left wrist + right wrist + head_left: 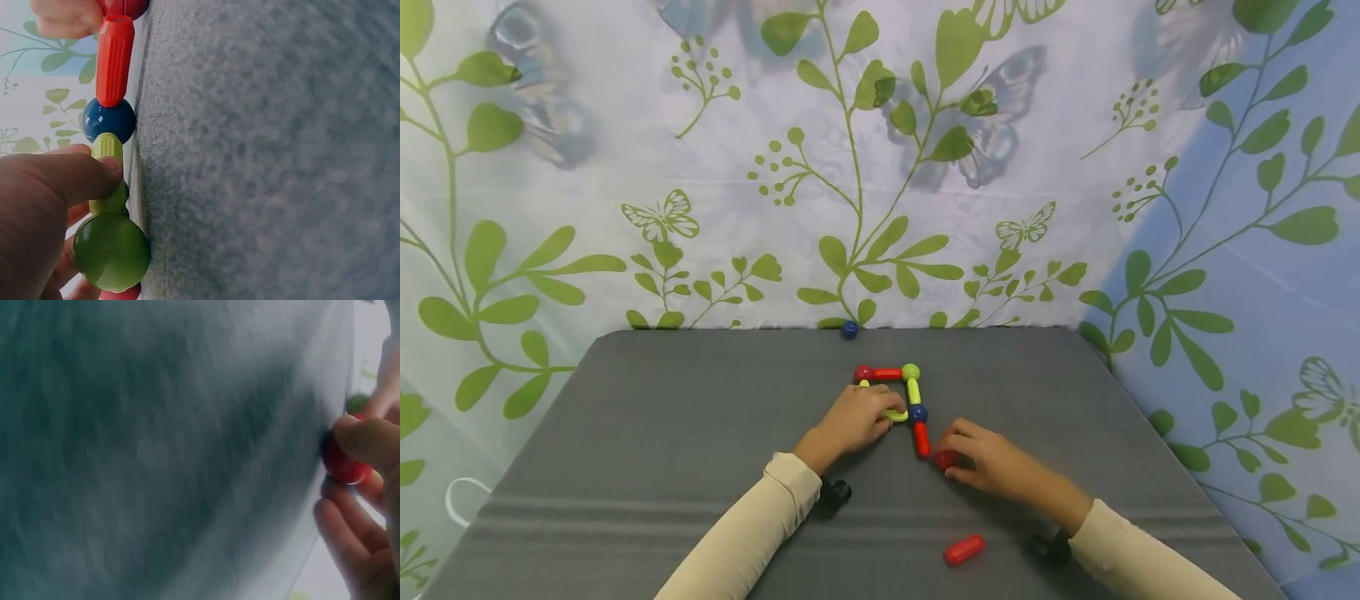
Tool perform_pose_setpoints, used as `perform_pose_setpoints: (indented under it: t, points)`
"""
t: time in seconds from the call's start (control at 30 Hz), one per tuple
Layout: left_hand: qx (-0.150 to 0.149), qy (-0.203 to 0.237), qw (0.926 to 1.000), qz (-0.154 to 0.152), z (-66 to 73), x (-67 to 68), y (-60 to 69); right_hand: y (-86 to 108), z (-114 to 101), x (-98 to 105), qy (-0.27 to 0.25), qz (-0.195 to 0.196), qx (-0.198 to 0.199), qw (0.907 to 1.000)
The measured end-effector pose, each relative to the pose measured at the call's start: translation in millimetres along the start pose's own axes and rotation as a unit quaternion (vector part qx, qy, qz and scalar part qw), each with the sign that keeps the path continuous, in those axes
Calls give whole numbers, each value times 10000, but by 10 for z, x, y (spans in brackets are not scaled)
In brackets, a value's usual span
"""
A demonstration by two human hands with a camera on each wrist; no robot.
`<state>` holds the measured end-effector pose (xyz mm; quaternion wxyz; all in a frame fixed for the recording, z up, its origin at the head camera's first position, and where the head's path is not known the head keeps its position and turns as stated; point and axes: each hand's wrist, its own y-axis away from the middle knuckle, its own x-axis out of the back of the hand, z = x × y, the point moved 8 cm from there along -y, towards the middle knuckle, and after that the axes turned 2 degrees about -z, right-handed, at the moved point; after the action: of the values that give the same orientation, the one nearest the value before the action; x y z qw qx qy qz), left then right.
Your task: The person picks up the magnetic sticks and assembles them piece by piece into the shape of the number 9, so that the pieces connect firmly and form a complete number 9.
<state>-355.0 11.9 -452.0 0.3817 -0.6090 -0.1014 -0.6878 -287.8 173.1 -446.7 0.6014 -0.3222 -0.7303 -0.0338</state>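
Observation:
Ball-and-rod pieces, joined in a four-sided figure, lie on the grey table. My left hand (856,419) pinches a yellow-green rod (107,147) between a green ball (112,251) and a blue ball (917,413). A red rod (922,439) sticks out of the blue ball toward me. Near its free end, my right hand (992,463) pinches a red ball (342,461); whether ball and rod touch I cannot tell. The far side has another red ball (863,372), a red rod (887,374) and a light green ball (911,372). My left hand partly hides the figure's left side.
A loose red rod (964,549) lies on the grey table (662,433), nearer to me than my right hand. One blue ball (849,330) sits at the table's far edge. A leaf-patterned cloth (737,192) hangs behind and at the sides.

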Motion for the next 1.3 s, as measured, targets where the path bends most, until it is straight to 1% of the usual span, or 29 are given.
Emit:
perform_pose_setpoints:
  t: [0.1,0.17,0.33,0.47,0.57,0.67,0.73,0.8,0.9,0.97,1.13,1.2,1.3]
  points:
    - [-23,26,10000,11,16,9,3,-35,-123,-39,-77,64,331,9994]
    - [2,48,10000,-3,27,8,0,-55,-173,-58,-83,113,430,9990]
    - [64,27,10000,-43,7,-30,-14,-111,-263,-114,-196,-9,473,9987]
    - [47,19,10000,67,-15,-28,-15,-148,-323,-163,-291,-181,517,9981]
    - [48,56,9998,161,-27,-12,-10,-165,-308,-179,-242,-196,381,9988]
    - [33,105,9998,147,-28,-19,-3,-158,-260,-167,-56,-102,131,9998]
    - [41,91,9999,90,-28,-38,1,-142,-239,-155,23,-36,5,10000]
    - [47,5,10000,35,-24,-52,-2,-137,-252,-157,24,-21,22,10000]
    - [154,-242,9996,-68,-16,-47,-27,-160,-310,-180,-82,-90,171,9998]
    - [246,-430,9986,-200,1,-39,-53,-191,-345,-203,-156,-163,263,9994]
    - [495,-823,9928,-720,47,-88,-107,-240,-341,-211,-180,-99,189,9996]
    - [580,-936,9904,-841,57,-119,-119,-243,-325,-212,-179,-54,147,9997]
    - [708,-1032,9882,-885,61,-141,-128,-245,-313,-233,-193,-69,139,9997]
